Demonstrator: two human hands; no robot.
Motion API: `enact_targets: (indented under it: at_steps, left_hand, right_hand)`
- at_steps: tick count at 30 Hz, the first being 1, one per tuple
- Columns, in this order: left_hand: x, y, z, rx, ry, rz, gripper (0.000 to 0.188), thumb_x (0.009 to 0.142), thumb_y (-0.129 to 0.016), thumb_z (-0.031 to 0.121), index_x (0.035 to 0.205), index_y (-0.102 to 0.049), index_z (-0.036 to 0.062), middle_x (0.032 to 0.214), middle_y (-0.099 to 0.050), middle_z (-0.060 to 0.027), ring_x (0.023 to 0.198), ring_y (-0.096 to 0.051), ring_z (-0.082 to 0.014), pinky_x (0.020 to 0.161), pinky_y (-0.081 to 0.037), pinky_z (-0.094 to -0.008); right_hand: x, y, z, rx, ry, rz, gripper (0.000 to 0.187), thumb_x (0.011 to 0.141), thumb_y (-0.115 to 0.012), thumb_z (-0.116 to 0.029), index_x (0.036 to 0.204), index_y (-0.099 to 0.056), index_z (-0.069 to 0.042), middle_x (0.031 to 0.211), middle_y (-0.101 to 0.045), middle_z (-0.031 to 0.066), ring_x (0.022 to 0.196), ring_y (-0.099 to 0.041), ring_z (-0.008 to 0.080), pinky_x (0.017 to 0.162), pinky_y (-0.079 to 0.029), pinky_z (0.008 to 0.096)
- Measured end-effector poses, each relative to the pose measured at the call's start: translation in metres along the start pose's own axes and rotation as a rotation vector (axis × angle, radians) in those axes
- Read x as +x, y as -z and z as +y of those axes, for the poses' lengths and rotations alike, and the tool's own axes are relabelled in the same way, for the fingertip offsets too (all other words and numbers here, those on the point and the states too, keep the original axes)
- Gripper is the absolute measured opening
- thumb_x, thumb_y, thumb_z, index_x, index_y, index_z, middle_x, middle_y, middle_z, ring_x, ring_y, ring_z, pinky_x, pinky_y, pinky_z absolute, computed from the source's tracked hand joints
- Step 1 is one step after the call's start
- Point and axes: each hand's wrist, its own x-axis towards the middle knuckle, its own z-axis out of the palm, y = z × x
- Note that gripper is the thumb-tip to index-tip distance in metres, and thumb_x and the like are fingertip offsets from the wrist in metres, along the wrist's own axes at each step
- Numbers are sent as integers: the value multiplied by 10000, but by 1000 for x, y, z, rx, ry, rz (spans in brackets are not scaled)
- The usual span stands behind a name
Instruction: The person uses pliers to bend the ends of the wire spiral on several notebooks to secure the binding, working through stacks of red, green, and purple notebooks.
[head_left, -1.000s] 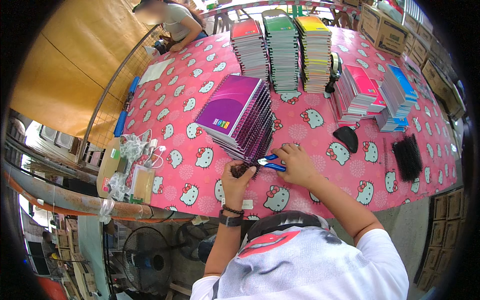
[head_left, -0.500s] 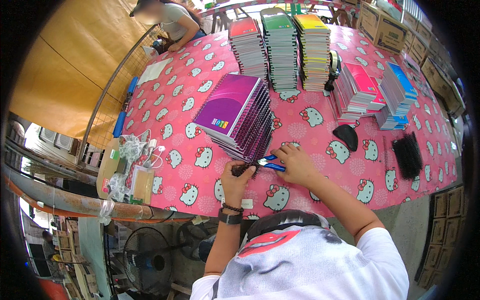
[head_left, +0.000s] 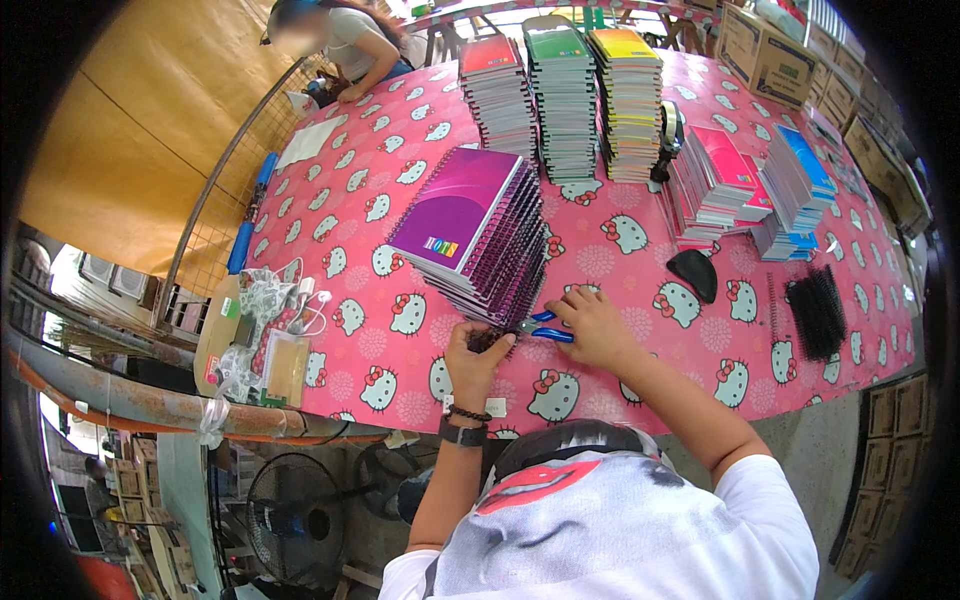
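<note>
A tall, leaning stack of purple spiral notebooks (head_left: 455, 205) stands in front of me, black coils along its sides. At its near lower corner my left hand (head_left: 474, 362) is closed on a dark bunch of spiral coil (head_left: 489, 339), thumb and fingers pinching it. My right hand (head_left: 594, 328) grips blue-handled cutting pliers (head_left: 550, 334) from the right. Their jaws point left at the coil beside my left thumb; whether they bite on wire is too small to tell.
Red (head_left: 494, 95), green (head_left: 562, 95) and yellow (head_left: 628, 100) notebook stacks stand behind. To the right are pink (head_left: 718, 170) and blue notebooks (head_left: 800, 170), a black object (head_left: 692, 275) and loose black coils (head_left: 816, 312). A person (head_left: 360, 45) sits at the far left.
The pliers' jaws have tilted slightly downward at the coil, and my left thumb has shifted a little to the right. The stacks have not moved.
</note>
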Motion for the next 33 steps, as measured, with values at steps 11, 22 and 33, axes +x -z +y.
enact_targets:
  at_steps: [11, 22, 33]
  left_hand:
    - [6, 8, -10, -150, 69, -1, 314, 709, -738, 58, 946, -534, 28, 716, -595, -32, 571, -549, -83, 487, -439, -218]
    - [5, -4, -11, 312, -206, 82, 393, 652, -777, 108, 954, -552, -4, 746, -620, -55, 655, -596, -129, 596, -484, -261]
    - [-3, -7, -7, 315, -181, 102, 355, 641, -787, 127, 902, -576, 12, 759, -635, -66, 677, -596, -141, 631, -488, -275]
  right_hand:
    - [-8, -6, 13, 60, -37, -26, 446, 617, -707, -179, 1034, -583, -80, 1005, -594, 138, 956, -576, 320, 812, -465, 427]
    - [-1, -11, 2, 54, -102, -136, 393, 615, -708, -179, 972, -575, -81, 890, -564, 100, 923, -566, 281, 773, -462, 392]
    - [-7, -8, 10, -19, -6, 13, 449, 623, -706, -191, 1041, -587, -76, 996, -582, 128, 944, -568, 319, 852, -434, 427]
